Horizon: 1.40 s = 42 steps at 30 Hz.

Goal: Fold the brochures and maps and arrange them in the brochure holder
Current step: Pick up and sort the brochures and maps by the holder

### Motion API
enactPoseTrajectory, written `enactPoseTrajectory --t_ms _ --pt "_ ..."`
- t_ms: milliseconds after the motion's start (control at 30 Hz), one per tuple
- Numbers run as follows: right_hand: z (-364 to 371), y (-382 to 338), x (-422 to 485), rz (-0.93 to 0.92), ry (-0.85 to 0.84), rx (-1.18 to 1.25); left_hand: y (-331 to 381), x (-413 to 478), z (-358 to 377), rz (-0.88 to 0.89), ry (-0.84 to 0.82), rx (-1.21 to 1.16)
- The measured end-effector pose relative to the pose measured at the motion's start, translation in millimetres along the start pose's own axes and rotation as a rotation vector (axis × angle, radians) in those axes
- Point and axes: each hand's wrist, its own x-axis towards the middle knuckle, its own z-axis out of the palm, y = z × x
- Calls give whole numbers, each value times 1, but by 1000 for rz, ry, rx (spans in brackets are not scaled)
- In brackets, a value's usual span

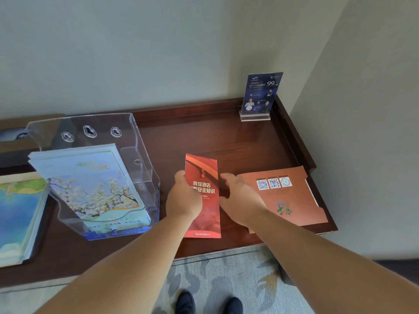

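A folded red brochure (205,168) with gold lettering lies lengthwise on the dark wooden desk (192,137). My left hand (184,197) grips its left edge and covers part of the cover. My right hand (238,196) touches its right edge, fingers curled against it. A clear acrylic brochure holder (133,141) stands to the left, holding several brochures with a blossom-tree cover (90,189). An orange-brown folder (292,200) with three QR codes lies flat to the right, partly under my right wrist.
A stack of blue map-like booklets (18,214) lies at the far left edge. A small acrylic sign stand (260,96) with a blue card stands at the desk's back right corner, beside the wall. The desk has a raised rim on the right. Carpet and shoes show below.
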Motion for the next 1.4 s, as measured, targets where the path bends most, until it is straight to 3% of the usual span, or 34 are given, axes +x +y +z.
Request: enactPoseTrajectory --t_ms 133,233,567,700,867,1100,1400 --pt "6 -3 0 -88 -90 -283 -6 -3 2 157 151 353" --pt "4 -5 6 -125 -87 -396 -11 -4 4 353 88 487" --pt "-1 -8 41 -171 -223 -617 -6 22 17 520 -43 517" --pt "1 -5 55 -180 -304 -700 -1 39 37 493 -98 516" --pt "5 -2 62 -167 -372 -794 -17 38 53 559 -9 704" --pt "2 -6 59 -140 -364 -869 -31 18 36 665 -40 725" --pt "3 -14 57 -90 -399 -883 -69 -23 27 652 -40 735"
